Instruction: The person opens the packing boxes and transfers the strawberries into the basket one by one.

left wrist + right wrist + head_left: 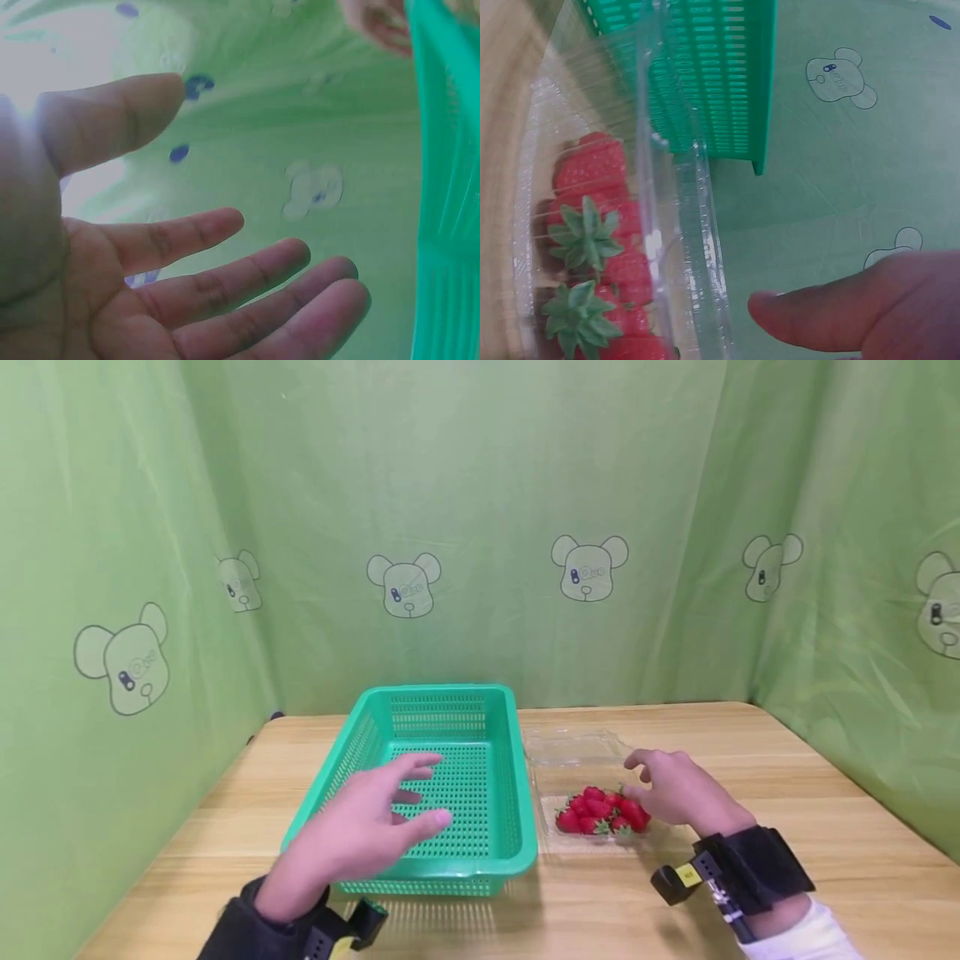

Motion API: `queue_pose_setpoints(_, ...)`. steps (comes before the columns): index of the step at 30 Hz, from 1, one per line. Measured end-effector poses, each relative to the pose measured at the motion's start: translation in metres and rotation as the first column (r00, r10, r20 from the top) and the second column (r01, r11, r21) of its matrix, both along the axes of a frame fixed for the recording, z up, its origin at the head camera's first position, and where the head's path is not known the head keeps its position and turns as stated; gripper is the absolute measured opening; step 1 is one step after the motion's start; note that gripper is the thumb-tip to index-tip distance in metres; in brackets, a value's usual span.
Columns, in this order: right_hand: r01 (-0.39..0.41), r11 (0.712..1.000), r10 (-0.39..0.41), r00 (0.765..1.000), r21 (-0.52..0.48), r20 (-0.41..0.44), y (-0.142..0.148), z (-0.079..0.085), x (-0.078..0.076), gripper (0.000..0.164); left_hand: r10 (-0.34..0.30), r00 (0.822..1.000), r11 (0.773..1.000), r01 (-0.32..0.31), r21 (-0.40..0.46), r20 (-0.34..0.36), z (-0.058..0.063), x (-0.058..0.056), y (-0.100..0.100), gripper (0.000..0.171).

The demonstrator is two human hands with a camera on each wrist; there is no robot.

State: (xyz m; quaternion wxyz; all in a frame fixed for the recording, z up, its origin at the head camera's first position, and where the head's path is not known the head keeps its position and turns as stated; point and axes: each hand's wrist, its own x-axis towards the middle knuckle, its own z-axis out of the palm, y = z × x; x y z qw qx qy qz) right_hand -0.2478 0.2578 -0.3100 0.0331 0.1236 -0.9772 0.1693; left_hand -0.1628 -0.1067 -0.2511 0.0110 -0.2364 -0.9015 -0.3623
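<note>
A green plastic basket (450, 865) stands on the table, its perforated bottom bare. My left hand (367, 822) hovers over its near left part, fingers spread and holding nothing; the left wrist view shows the open palm (105, 300). To the right of the basket lies a clear plastic box (551, 847) with its lid (570, 747) folded back. Several red strawberries (592, 810) with green leaves fill its near part. My right hand (678, 789) is at the box's right side, its fingers bent loosely above the strawberries. Whether a fingertip touches one is hard to tell.
A light wooden table (772, 793) carries everything. Green curtains (487, 485) printed with bear heads close off the back and both sides. Each wrist wears a black band (753, 868) with a small camera.
</note>
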Motion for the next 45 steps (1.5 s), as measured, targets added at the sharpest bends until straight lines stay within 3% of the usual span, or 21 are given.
queue_pose_setpoints(5,-0.007,1.000,0.006,1.000,0.013,0.007,0.000,-0.005,-0.004,0.036,0.064,0.998,0.997,-0.064,0.036,0.017,0.009,-0.011,-0.033,0.059)
queue_pose_setpoints(10,-0.011,0.999,0.010,0.999,0.031,0.038,0.002,-0.010,-0.006,0.034,0.183,0.983,0.982,-0.182,-0.042,0.018,0.010,-0.024,-0.073,0.060)
queue_pose_setpoints(12,-0.009,0.999,0.007,0.998,0.032,0.056,0.002,-0.012,-0.007,0.035,0.196,0.980,0.979,-0.194,-0.060,0.029,0.007,-0.029,-0.087,0.060)
queue_pose_setpoints(16,-0.002,0.999,-0.001,0.998,0.043,0.069,0.002,-0.013,-0.007,0.034,0.147,0.987,0.988,-0.143,-0.055,0.066,-0.003,-0.040,-0.110,0.058)
queue_pose_setpoints(20,-0.012,0.998,0.008,0.998,0.068,0.058,0.002,-0.015,-0.006,0.033,0.073,0.986,0.997,-0.071,-0.022,0.150,-0.013,-0.048,-0.123,0.058)
queue_pose_setpoints(27,-0.030,0.996,0.026,0.999,0.087,0.041,0.001,-0.020,-0.009,0.026,0.078,0.959,0.996,-0.090,0.029,0.271,-0.023,-0.055,-0.133,0.058)
queue_pose_setpoints(39,-0.002,0.995,-0.003,0.999,0.100,0.047,-0.003,-0.021,-0.009,0.022,-0.028,0.978,0.998,0.038,-0.044,0.208,-0.026,-0.059,-0.140,0.048)
queue_pose_setpoints(45,0.017,0.994,-0.021,0.999,0.105,0.035,-0.003,-0.023,-0.008,0.022,-0.076,0.971,0.997,0.081,-0.013,0.226,-0.030,-0.062,-0.146,0.052)
